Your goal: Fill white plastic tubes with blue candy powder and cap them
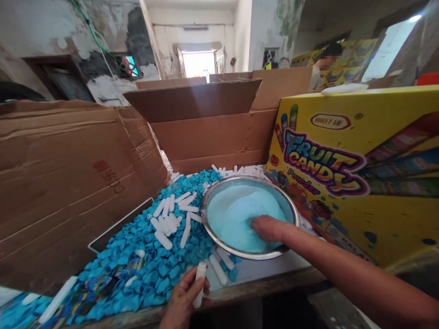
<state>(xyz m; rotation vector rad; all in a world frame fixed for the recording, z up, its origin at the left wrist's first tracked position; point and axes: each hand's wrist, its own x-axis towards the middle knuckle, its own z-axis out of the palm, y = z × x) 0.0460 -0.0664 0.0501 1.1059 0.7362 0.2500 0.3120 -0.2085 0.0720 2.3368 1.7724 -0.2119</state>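
My left hand (183, 297) is at the near table edge, fingers wrapped round an upright white plastic tube (200, 283). My right hand (269, 227) reaches into a round metal bowl (209, 228) filled with pale blue powder (236, 212); its fingers are curled and sunk in the powder, so what they hold is hidden. Around the bowl lies a heap of blue plastic caps (151, 256) with several white tubes (173, 221) scattered on top.
Large brown cardboard boxes (68, 183) wall in the left and back. A yellow "Fruit Candy Powder" carton (360, 173) stands at the right. The wooden table edge (267, 278) runs below the bowl. Another person's head (331, 52) shows behind the boxes.
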